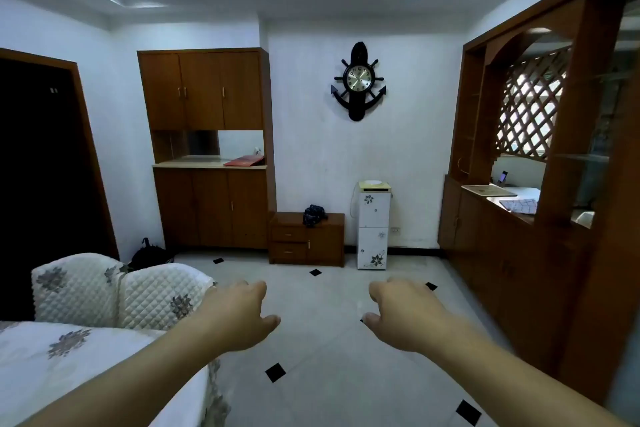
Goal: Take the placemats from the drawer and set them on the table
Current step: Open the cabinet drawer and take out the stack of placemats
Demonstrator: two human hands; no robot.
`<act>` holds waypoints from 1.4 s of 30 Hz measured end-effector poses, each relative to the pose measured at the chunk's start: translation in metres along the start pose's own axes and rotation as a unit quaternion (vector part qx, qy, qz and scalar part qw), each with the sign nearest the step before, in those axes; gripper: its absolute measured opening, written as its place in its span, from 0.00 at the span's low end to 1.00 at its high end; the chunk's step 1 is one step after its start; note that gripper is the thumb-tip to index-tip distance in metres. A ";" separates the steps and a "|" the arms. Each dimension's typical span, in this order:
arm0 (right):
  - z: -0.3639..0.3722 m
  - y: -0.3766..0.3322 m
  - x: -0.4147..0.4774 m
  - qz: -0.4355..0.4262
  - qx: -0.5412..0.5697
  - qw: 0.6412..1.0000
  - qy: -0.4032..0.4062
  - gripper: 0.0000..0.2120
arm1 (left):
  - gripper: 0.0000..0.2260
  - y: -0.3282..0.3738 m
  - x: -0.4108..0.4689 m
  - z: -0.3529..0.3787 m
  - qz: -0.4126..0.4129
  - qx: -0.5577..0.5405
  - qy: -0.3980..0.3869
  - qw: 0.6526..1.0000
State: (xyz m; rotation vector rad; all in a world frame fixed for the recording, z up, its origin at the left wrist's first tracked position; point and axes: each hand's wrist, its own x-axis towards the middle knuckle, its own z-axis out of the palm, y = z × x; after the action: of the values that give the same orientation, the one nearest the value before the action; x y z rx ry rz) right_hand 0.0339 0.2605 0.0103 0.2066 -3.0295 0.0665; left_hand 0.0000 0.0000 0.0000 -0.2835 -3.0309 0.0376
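My left hand and my right hand are stretched out in front of me over the tiled floor, both empty with fingers loosely curled and apart. Far ahead against the back wall stands a low brown cabinet with two closed drawers on its left side. A table under a quilted white floral cloth lies at my lower left. No placemats are visible.
Two chairs with quilted covers stand beside the table. A tall brown cupboard fills the back left, a white water dispenser stands right of the low cabinet, and a wooden divider with a counter runs along the right. A dark bundle lies on the low cabinet.
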 end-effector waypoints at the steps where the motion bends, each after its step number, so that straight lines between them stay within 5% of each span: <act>1: 0.001 -0.001 0.007 -0.001 -0.001 1.000 -0.006 0.13 | 0.24 -0.002 0.006 0.001 -0.003 -0.003 -0.010 1.000; 19: 0.016 0.001 0.254 0.044 -0.030 0.999 0.005 0.13 | 0.23 -0.064 0.265 0.022 0.033 -0.056 -0.035 0.997; 27: 0.040 0.050 0.371 0.053 -0.012 0.999 -0.005 0.13 | 0.24 -0.057 0.391 0.051 0.042 -0.056 -0.040 0.997; 42: 0.093 0.174 0.681 -0.015 0.004 0.998 -0.053 0.17 | 0.25 -0.045 0.670 0.100 -0.061 -0.073 -0.062 0.994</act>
State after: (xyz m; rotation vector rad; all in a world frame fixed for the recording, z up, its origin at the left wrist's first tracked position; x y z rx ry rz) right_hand -0.6709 0.3374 -0.0155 0.2631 -3.1311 0.0669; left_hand -0.6735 0.0786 -0.0348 -0.1087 -3.1725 -0.1818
